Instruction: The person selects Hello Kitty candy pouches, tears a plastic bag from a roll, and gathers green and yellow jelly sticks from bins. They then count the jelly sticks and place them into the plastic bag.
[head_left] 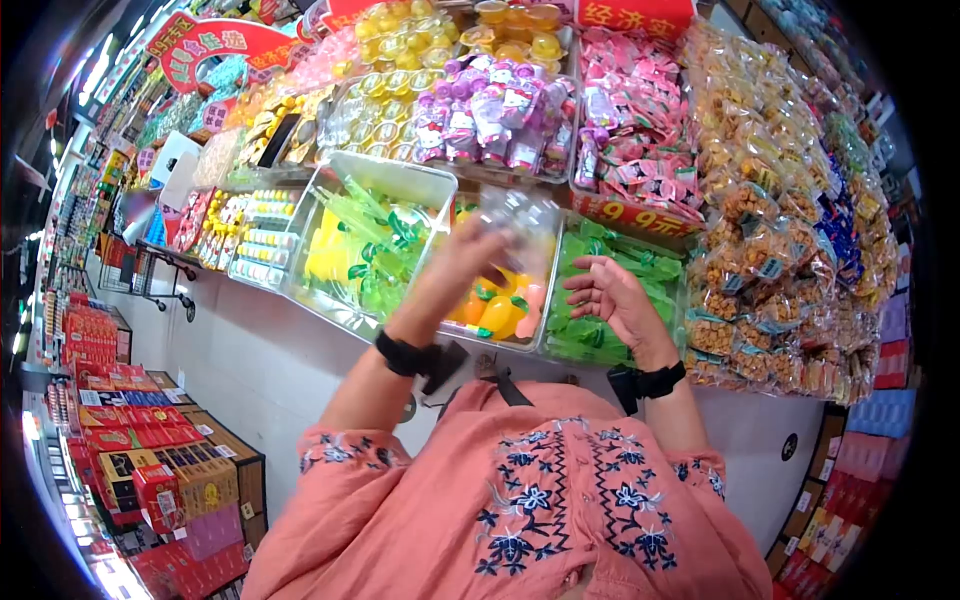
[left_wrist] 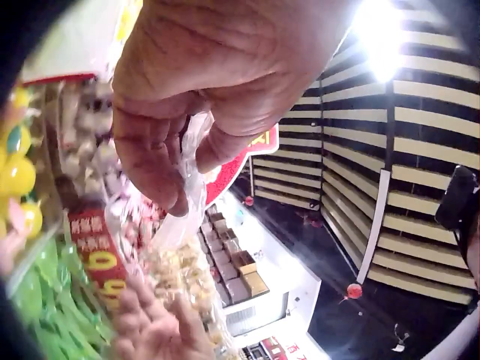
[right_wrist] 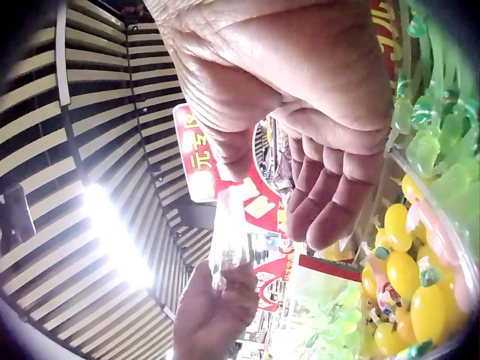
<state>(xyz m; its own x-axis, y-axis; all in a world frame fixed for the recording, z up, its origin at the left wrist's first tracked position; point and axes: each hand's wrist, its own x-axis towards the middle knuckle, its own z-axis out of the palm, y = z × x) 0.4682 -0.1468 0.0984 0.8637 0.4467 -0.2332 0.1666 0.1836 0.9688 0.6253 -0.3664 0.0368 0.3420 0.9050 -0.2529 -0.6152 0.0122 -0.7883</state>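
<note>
My left hand (head_left: 465, 262) pinches a thin clear plastic bag (left_wrist: 189, 199) between thumb and fingers. In the head view the bag looks blurred, over the bin (head_left: 541, 325) of yellow and pink fruit-shaped packs (head_left: 492, 310). To the right, my right hand (head_left: 615, 300) is raised over a bin of green long-necked packs (head_left: 655, 305), holding nothing. Its fingers (right_wrist: 330, 199) are loosely bent and the thumb stands apart from them. The right wrist view shows the bag hanging between the two hands, beside the yellow packs (right_wrist: 429, 309).
Left of the hands is another clear bin (head_left: 440, 190) with green and yellow packs. Purple pouches (head_left: 490, 115) and pink packets (head_left: 640, 120) lie behind. Bagged snacks (head_left: 750, 260) are piled at right. A shopping cart (head_left: 150, 270) and red boxes (head_left: 160, 495) stand at left.
</note>
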